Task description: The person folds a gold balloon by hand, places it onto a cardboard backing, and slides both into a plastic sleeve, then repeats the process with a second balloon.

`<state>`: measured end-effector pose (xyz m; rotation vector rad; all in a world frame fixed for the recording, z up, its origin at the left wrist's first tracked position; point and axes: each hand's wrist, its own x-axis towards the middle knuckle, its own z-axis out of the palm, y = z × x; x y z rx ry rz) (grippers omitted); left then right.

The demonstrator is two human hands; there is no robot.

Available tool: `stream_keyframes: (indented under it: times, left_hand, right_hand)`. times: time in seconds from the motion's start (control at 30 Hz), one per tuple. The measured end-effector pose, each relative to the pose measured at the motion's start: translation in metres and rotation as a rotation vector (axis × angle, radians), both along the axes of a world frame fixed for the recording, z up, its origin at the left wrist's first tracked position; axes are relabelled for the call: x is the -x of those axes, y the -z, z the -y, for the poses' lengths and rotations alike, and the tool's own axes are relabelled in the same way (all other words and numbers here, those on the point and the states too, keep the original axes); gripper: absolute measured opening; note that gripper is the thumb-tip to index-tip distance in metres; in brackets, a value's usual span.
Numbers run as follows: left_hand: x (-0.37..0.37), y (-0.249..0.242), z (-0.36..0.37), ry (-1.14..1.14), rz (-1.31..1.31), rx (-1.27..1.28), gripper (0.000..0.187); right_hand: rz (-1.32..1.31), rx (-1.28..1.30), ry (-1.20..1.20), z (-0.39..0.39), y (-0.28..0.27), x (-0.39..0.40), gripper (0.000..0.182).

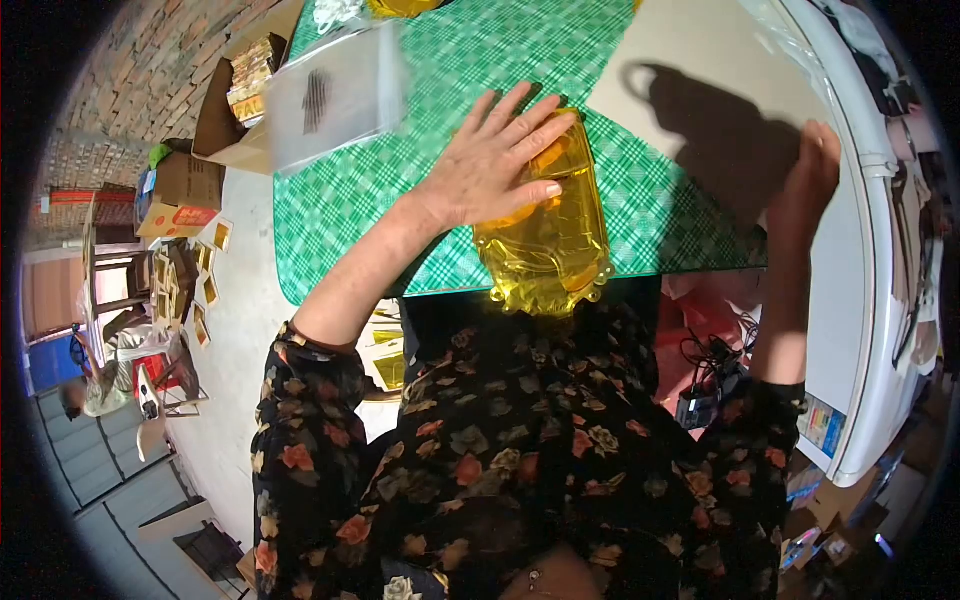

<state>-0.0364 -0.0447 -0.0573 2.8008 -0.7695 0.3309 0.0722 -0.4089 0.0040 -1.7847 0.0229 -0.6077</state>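
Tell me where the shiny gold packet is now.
In the head view, the gold packet lies slightly right of centre, under the left hand, its lower end over the near edge of the green checked tabletop.

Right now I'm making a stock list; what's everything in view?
Table: one, green-checked, centre
Gold package: one, gold, table's near edge
Clear bag: one, colourless, upper left
Board: one, beige, table's right
Cartons: two, brown, left of table
Gold sheets: several, gold, left floor
Cables: uncountable, black, under table's right
White panel: one, white, right
Brick wall: one, brown, upper left
Floral top: one, black, bottom
Background clutter: too unclear
Left hand: one, bare, on gold package
Right hand: one, shadowed, at board's edge
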Motion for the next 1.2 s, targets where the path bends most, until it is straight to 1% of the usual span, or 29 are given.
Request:
stream_keyframes:
  times: [0.03,0.1,0.13,0.2,0.23,0.27,0.3,0.33,0.4,0.5,0.53,0.6,0.67,0.73,0.83,0.93,0.97,1.03,1.1,1.17,1.2]
  left_hand:
    - [0.000,-0.002,0.000,0.003,0.018,0.026,0.077]
    - [0.001,-0.006,0.000,0.006,0.055,0.079,0.076]
    - [0.003,-0.010,-0.002,0.003,0.105,0.125,0.071]
    - [0.007,-0.018,-0.008,-0.007,0.206,0.214,0.060]
    - [0.011,-0.020,-0.013,-0.038,0.214,0.261,0.053]
    - [0.015,-0.022,-0.019,-0.070,0.223,0.307,0.047]
    - [0.021,-0.024,-0.024,-0.102,0.233,0.354,0.042]
    - [0.028,-0.025,-0.028,-0.132,0.295,0.338,0.027]
    - [0.044,-0.028,-0.037,-0.177,0.305,0.365,0.027]
    - [0.063,-0.034,-0.045,-0.264,0.310,0.398,0.034]
    - [0.065,-0.034,-0.049,-0.291,0.306,0.407,0.034]
    - [0.068,-0.036,-0.052,-0.329,0.291,0.396,0.037]
    - [0.067,-0.033,-0.052,-0.302,0.257,0.410,0.040]
    - [0.064,-0.029,-0.051,-0.251,0.244,0.393,0.041]
    - [0.063,-0.023,-0.046,-0.191,0.200,0.373,0.040]
    - [0.062,-0.022,-0.042,-0.141,0.204,0.290,0.040]
    - [0.062,-0.020,-0.043,-0.129,0.198,0.270,0.040]
    - [0.064,-0.017,-0.045,-0.115,0.146,0.264,0.039]
    - [0.064,-0.017,-0.043,-0.095,0.131,0.237,0.040]
    - [0.061,-0.025,-0.040,-0.072,0.157,0.190,0.043]
    - [0.057,-0.027,-0.038,-0.064,0.172,0.197,0.044]
  right_hand:
    - [0.034,0.086,-0.062,0.002,0.003,-0.009,0.045]
    - [-0.020,-0.016,-0.046,-0.012,0.006,-0.026,0.047]
    - [0.028,0.130,0.023,-0.021,0.006,-0.031,0.047]
    - [0.044,0.111,-0.029,-0.040,0.004,-0.034,0.048]
    - [0.052,0.101,-0.056,-0.046,0.004,-0.038,0.048]
    - [0.150,0.176,-0.079,-0.046,0.017,-0.050,0.044]
    - [0.099,0.082,-0.126,-0.058,0.014,-0.045,0.043]
    - [0.047,-0.010,-0.173,-0.077,0.010,-0.036,0.041]
    - [-0.080,-0.182,-0.276,-0.098,0.011,-0.038,0.038]
    - [-0.077,-0.097,-0.318,-0.127,0.027,-0.044,0.037]
    - [-0.105,-0.145,-0.387,-0.135,0.036,-0.053,0.035]
    - [-0.218,-0.080,-0.497,-0.143,0.042,-0.062,0.034]
    - [-0.223,-0.016,-0.594,-0.153,0.043,-0.067,0.034]
    - [-0.125,0.046,-0.676,-0.164,0.060,-0.078,0.034]
    - [-0.107,0.138,-0.745,-0.179,0.085,-0.099,0.036]
    - [0.386,0.595,-0.343,-0.189,0.093,-0.098,0.036]
    - [0.407,0.599,-0.380,-0.182,0.089,-0.096,0.034]
    - [0.442,0.604,-0.456,-0.159,0.054,-0.060,0.031]
    - [0.139,0.505,-0.730,-0.128,0.046,-0.020,0.018]
    - [0.132,0.682,-0.715,-0.110,0.039,0.031,0.009]
    - [0.080,0.666,-0.727,-0.101,0.041,0.054,0.009]
